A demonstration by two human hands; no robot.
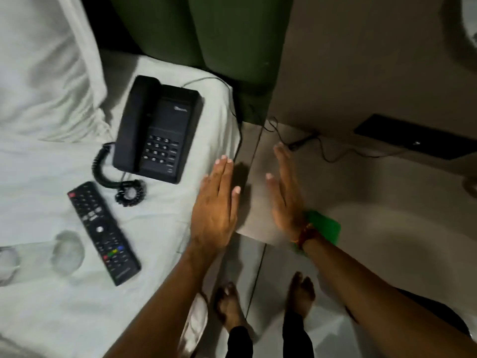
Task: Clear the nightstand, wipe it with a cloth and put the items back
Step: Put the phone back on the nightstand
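Observation:
A black desk telephone (157,127) with a coiled cord lies on the white bed sheet (64,319). Below it lies a black remote control (103,232), and two clear glasses (67,251) lie at the left edge. The grey nightstand top (366,202) is at the right. A green cloth (324,227) lies on it, partly hidden under my right wrist. My left hand (215,205) hovers flat and open over the bed's edge. Over the nightstand's left part, my right hand (285,192) is open and turned edge-on. Neither hand holds anything.
A white pillow (44,73) and a green padded headboard (206,34) are at the back. A thin black cable (335,156) runs across the nightstand's back to a black wall panel (418,138). My bare feet (265,303) stand on the tiled floor.

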